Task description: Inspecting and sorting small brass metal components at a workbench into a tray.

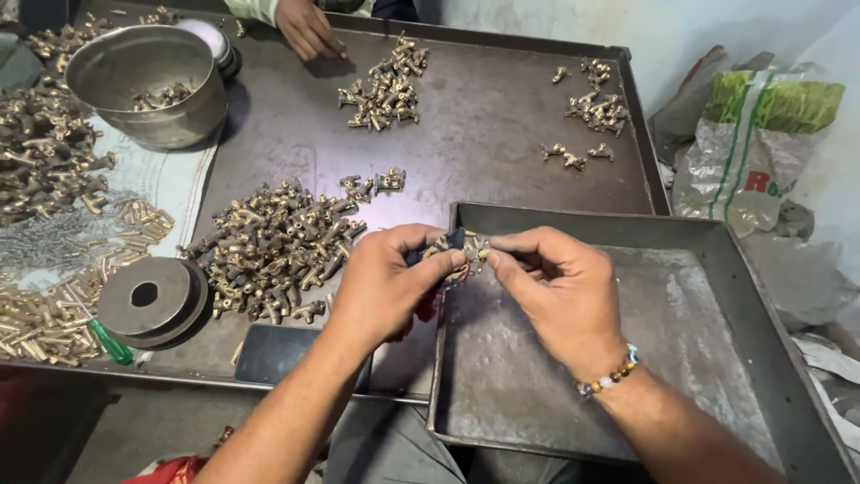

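Two hands [475,269] pinch brass fitting [472,247] | dark metal table [484,116] | grey tray [699,332]

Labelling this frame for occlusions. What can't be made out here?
- Small brass part, head view: mostly covered by the fingers of the left hand and right hand; shape unclear.
- Dark cloth in the left hand: only a corner shows.
- Another person's hand: cut off by the top edge.
- Steel bowl: its wall hides most of the contents.
- Green-handled screwdriver: tip buried among brass pieces.
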